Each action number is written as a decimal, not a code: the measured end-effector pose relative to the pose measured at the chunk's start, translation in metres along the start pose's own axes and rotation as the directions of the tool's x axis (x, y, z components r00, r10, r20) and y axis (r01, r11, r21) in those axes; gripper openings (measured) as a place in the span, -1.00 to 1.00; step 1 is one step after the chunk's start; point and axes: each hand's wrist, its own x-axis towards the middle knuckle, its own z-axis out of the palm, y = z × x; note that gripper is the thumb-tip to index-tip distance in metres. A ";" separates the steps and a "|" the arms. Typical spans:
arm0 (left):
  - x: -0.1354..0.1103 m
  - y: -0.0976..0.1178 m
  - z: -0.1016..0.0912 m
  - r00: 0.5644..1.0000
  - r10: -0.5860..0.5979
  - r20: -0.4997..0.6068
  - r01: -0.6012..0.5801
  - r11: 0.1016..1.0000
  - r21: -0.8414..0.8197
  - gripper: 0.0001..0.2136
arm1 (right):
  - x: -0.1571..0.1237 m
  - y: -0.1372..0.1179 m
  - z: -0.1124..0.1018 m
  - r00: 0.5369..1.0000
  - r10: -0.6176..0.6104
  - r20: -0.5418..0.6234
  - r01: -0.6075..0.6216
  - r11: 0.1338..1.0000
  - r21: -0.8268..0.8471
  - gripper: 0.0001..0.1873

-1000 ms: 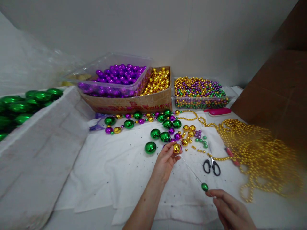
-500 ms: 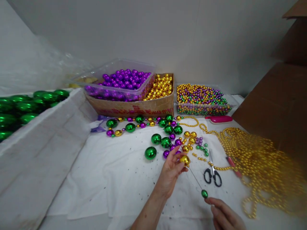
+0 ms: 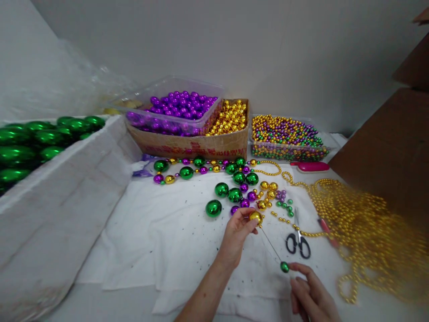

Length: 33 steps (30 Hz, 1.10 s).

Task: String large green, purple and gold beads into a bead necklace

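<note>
- At the far left, a white foam box [image 3: 67,210] holds large shiny green ornaments [image 3: 20,154].
- Right of it, a cardboard box [image 3: 187,145] carries a clear plastic tub [image 3: 197,121] full of purple balls [image 3: 186,105]; gold balls [image 3: 231,117] fill the box's right end.
- In front of these, a strung garland [image 3: 187,172] of green, purple and gold beads lies along the back of a white cloth [image 3: 134,250], which is spread over the desk [image 3: 110,304].
- Near the middle of the cloth sit loose green balls [image 3: 213,208], with purple balls [image 3: 251,196] just to their right.
- The left hand [image 3: 238,232] is closed, pinching a gold ball [image 3: 256,218] between thumb and fingers, in front of the loose balls.
- A thin strand [image 3: 271,245] slants from the gold ball down to a small green bead [image 3: 284,267], near the front of the cloth.
- The right hand [image 3: 311,290] is partly curled, index fingertip at the bead's right side; whether it grips bead or strand, I cannot tell.
- Behind, a clear tray [image 3: 288,146] holds small mixed-colour beads [image 3: 284,127].
- Black-handled scissors [image 3: 304,247] lie beyond the right hand.
- Farther right is a heap of gold bead chain [image 3: 362,219], beside brown cardboard [image 3: 378,143].
</note>
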 end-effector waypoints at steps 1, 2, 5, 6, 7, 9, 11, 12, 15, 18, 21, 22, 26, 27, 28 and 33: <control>0.000 0.003 0.000 1.000 0.016 -0.011 -0.015 1.000 0.019 -0.75 | 0.000 -0.003 0.002 0.998 -0.029 0.054 0.029 1.000 -0.006 -0.29; 0.000 0.007 -0.001 0.999 0.031 -0.014 -0.031 0.999 0.039 -0.75 | -0.001 -0.006 0.004 0.992 -0.049 0.114 0.051 0.999 -0.015 -0.25; 0.000 0.018 -0.002 0.998 0.060 -0.023 -0.058 0.995 0.079 -0.74 | -0.002 -0.011 0.011 0.968 -0.066 0.242 0.088 0.993 -0.083 -0.28; 0.000 0.021 -0.003 0.998 0.058 -0.038 -0.055 0.995 0.080 -0.73 | -0.003 -0.012 0.014 0.964 -0.075 0.256 0.107 0.988 -0.112 -0.33; 0.000 0.024 -0.003 0.997 0.050 -0.060 -0.045 0.996 0.072 -0.73 | -0.004 -0.014 0.016 0.963 -0.096 0.252 0.133 0.982 -0.134 -0.38; 0.000 0.027 -0.005 0.993 0.022 -0.116 -0.018 0.999 0.034 -0.72 | -0.006 -0.020 0.020 0.965 -0.164 0.205 0.198 0.967 -0.158 -0.47; 0.000 0.028 -0.006 0.988 -0.010 -0.155 0.006 1.000 -0.022 -0.73 | -0.009 -0.027 0.023 0.965 -0.231 0.127 0.249 0.956 -0.157 -0.56; 0.000 0.027 -0.006 0.986 -0.024 -0.164 0.016 0.999 -0.050 -0.74 | -0.010 -0.031 0.024 0.963 -0.257 0.083 0.267 0.952 -0.152 -0.59; 0.000 0.025 -0.005 0.983 -0.083 -0.163 0.063 0.990 -0.122 -0.75 | -0.012 -0.044 0.028 0.957 -0.286 -0.044 0.279 0.953 -0.116 -0.62; -0.001 0.021 -0.002 0.972 -0.183 -0.150 0.154 0.970 -0.189 -0.76 | -0.012 -0.056 0.031 0.944 -0.301 -0.135 0.296 0.954 -0.056 -0.63; -0.002 0.019 0.001 0.942 -0.309 -0.132 0.269 0.928 -0.256 -0.79 | -0.009 -0.066 0.034 0.905 -0.401 -0.140 0.401 0.916 -0.027 -0.70; -0.003 0.018 0.002 0.931 -0.344 -0.123 0.301 0.913 -0.276 -0.80 | -0.008 -0.068 0.034 0.884 -0.453 -0.117 0.453 0.891 -0.023 -0.72; -0.004 0.016 0.004 0.914 -0.397 -0.083 0.355 0.882 -0.309 -0.81 | -0.007 -0.076 0.034 0.721 -0.693 0.028 0.692 0.716 -0.092 -0.68; -0.004 0.015 0.003 0.916 -0.395 -0.075 0.355 0.882 -0.311 -0.81 | -0.008 -0.078 0.034 0.671 -0.739 0.058 0.740 0.661 -0.127 -0.66; -0.004 0.014 0.003 0.917 -0.393 -0.067 0.354 0.881 -0.313 -0.81 | -0.009 -0.079 0.034 0.625 -0.776 0.083 0.777 0.608 -0.163 -0.64; -0.003 0.008 0.002 0.913 -0.403 -0.058 0.362 0.870 -0.334 -0.81 | -0.012 -0.088 0.033 0.470 -0.872 0.139 0.856 0.411 -0.314 -0.57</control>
